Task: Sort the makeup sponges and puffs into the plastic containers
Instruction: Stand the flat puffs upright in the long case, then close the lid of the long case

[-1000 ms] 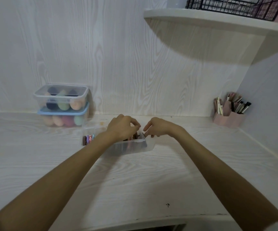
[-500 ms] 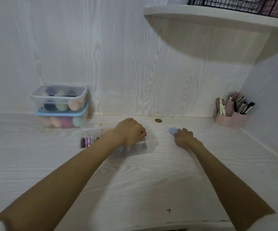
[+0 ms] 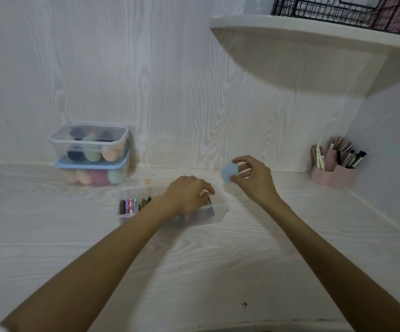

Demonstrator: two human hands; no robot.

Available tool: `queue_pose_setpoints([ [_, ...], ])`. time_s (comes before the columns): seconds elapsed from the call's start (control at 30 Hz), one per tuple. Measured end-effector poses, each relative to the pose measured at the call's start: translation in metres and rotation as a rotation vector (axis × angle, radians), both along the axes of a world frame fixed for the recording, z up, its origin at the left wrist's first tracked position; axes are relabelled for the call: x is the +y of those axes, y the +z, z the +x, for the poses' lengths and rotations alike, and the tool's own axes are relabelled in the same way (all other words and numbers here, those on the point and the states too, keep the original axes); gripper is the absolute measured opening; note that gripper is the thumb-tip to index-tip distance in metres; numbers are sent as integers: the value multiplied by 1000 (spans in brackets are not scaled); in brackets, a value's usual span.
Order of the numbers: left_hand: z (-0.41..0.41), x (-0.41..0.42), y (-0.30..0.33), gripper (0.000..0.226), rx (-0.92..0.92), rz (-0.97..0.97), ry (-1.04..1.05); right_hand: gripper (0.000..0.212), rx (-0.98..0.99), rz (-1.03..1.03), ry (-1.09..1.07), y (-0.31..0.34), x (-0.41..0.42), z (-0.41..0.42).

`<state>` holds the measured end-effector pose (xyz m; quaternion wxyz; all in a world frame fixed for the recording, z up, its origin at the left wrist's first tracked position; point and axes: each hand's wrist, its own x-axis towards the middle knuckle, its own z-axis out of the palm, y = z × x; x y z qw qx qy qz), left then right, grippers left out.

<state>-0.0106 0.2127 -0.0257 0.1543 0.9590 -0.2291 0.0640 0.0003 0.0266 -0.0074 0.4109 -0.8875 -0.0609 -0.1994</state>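
Puff [image 3: 229, 173], pale blue, is sitting pinched in my right grip [image 3: 251, 178] above the worktop [image 3: 194, 271], ready for filing. My left grip [image 3: 189, 195] is reaching into the clear container [image 3: 218, 215], seemingly parting the upright puffs; whether it is holding anything, I cannot tell.

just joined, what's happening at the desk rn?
A person is sorting makeup puffs at a white desk. The right hand pinches a light blue puff in the air, just beyond the open clear container. The left hand reaches into that container, which holds a row of puffs standing on edge. Two lidded containers of sponges sit stacked against the wall.
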Motion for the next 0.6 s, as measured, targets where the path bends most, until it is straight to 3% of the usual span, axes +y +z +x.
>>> queue_pose_setpoints([
  [0.13,-8,20,12,31,-137,-221,127,43,26,-253,66,0,19,-22],
  [0.33,-18,58,23,27,-174,-253,223,40,130,-533,107,-3,34,-17],
  [0.5,-25,97,21,20,-236,-285,484,22,138,-460,14,7,23,-5],
  [0.6,-23,125,18,24,-84,-150,695,21,312,-196,16,1,13,9],
])
